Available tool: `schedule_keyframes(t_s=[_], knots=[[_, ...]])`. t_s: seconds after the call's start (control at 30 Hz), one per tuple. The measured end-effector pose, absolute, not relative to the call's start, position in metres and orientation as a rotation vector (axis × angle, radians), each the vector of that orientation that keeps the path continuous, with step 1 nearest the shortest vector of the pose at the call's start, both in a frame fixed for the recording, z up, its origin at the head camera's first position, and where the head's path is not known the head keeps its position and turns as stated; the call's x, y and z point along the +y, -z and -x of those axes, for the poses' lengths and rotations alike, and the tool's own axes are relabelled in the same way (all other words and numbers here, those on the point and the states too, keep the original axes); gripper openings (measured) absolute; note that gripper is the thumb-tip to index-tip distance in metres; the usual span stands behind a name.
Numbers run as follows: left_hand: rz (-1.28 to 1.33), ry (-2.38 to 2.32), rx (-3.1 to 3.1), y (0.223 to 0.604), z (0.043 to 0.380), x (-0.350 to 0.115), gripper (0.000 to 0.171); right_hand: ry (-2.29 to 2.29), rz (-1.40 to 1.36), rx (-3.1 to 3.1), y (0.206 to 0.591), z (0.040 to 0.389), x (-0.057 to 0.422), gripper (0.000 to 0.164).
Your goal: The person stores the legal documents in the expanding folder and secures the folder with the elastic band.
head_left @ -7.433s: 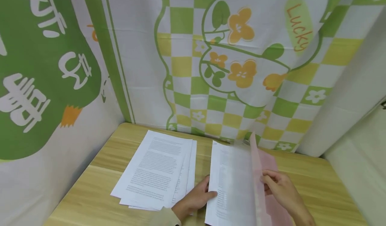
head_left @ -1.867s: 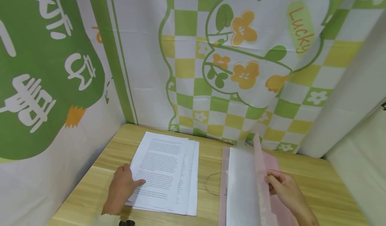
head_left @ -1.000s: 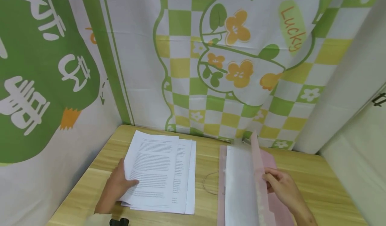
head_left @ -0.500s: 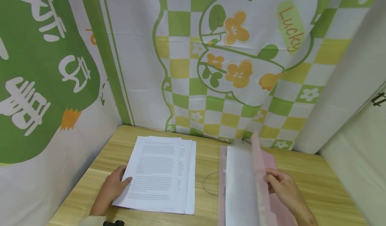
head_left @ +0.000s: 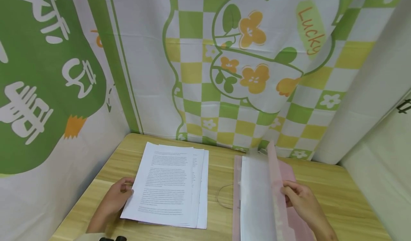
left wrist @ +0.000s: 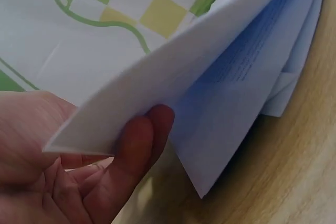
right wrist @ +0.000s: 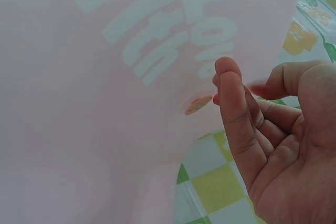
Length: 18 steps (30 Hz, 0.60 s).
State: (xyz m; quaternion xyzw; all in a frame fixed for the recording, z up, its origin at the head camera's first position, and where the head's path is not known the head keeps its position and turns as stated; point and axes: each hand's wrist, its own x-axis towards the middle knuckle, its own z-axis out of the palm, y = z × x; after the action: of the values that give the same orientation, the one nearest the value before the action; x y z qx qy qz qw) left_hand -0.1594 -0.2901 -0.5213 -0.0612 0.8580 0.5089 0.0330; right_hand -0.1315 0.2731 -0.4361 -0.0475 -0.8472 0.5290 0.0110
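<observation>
Printed sheets of paper point(head_left: 163, 184) lie in a loosely fanned stack on the left of the table. My left hand point(head_left: 116, 198) holds the stack's left edge; in the left wrist view its fingers point(left wrist: 135, 140) are under a raised sheet point(left wrist: 152, 72), with another sheet hanging lower. On the right stands a pink file folder point(head_left: 277, 194), its cover held up by my right hand point(head_left: 300, 200), which pinches the edge. Inside the folder are white papers point(head_left: 255, 198), partly under a translucent sheet. Pale lettering shows on the pink cover point(right wrist: 105, 145) in the right wrist view.
A thin cord loop point(head_left: 221, 198) lies beside the folder on the wooden table point(head_left: 221, 166). Green-and-white patterned cloth point(head_left: 192, 62) hangs behind the table, and more cloth hangs at the left and right.
My left hand has gone from papers at the folder to the left stack. Over the last second it shifted slightly left along the edge as the top sheets moved. The right hand keeps its hold.
</observation>
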Motion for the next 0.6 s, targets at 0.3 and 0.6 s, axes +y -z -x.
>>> schedule_keyframes(t_s=[0.3, 0.6], knots=[[0.217, -1.924, 2.349, 0.520, 0.155, -0.291, 0.034, -1.651, 0.158, -2.642, 0.437, 0.132, 0.274, 0.032], [0.152, -2.073, 2.170, 0.522, 0.156, -0.279, 0.034, -1.673, 0.195, -2.663, 0.436, 0.133, 0.273, 0.034]])
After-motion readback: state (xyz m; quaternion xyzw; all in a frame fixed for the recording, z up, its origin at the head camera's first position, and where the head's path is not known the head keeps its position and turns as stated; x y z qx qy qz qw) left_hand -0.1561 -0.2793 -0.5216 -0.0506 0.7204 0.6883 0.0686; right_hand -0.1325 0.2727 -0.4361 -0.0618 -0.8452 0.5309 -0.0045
